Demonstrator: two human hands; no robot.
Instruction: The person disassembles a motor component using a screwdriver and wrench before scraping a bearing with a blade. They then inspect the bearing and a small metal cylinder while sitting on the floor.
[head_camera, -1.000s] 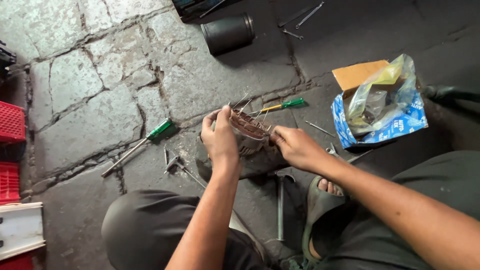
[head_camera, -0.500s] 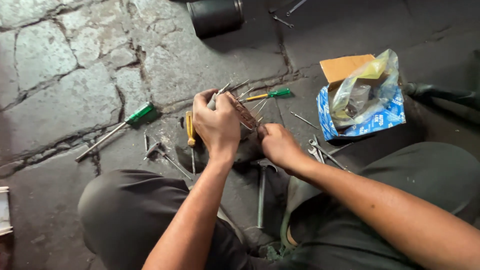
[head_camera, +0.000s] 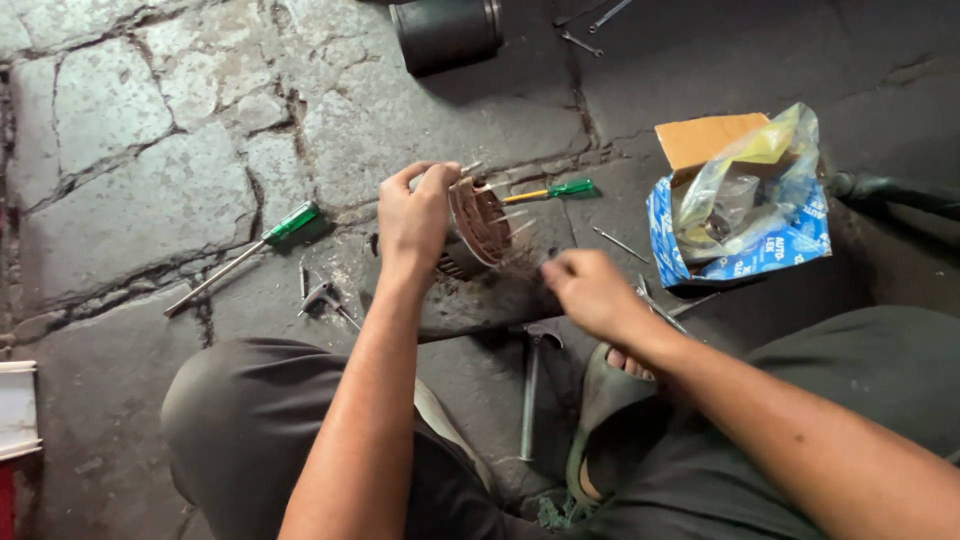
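Note:
My left hand (head_camera: 412, 218) grips a round, brown, slotted metal part (head_camera: 478, 222) with several thin wire ends sticking out of it, held just above a flat stone block (head_camera: 480, 300). My right hand (head_camera: 588, 290) is to its right, off the part, with the fingers curled together low over the block; whether they pinch anything small I cannot tell. A small screwdriver with a green and yellow handle (head_camera: 552, 190) lies just beyond the part.
A long green-handled screwdriver (head_camera: 245, 255) lies on the stone floor to the left, small metal bits (head_camera: 322, 297) near it. A blue box with a plastic bag (head_camera: 740, 210) sits right. A dark cylinder (head_camera: 445, 32) stands at the top. A hammer (head_camera: 530, 385) lies between my knees.
My right hand has let go of the part and dropped down to the right. The left hand keeps holding it, now turned so its slotted face shows.

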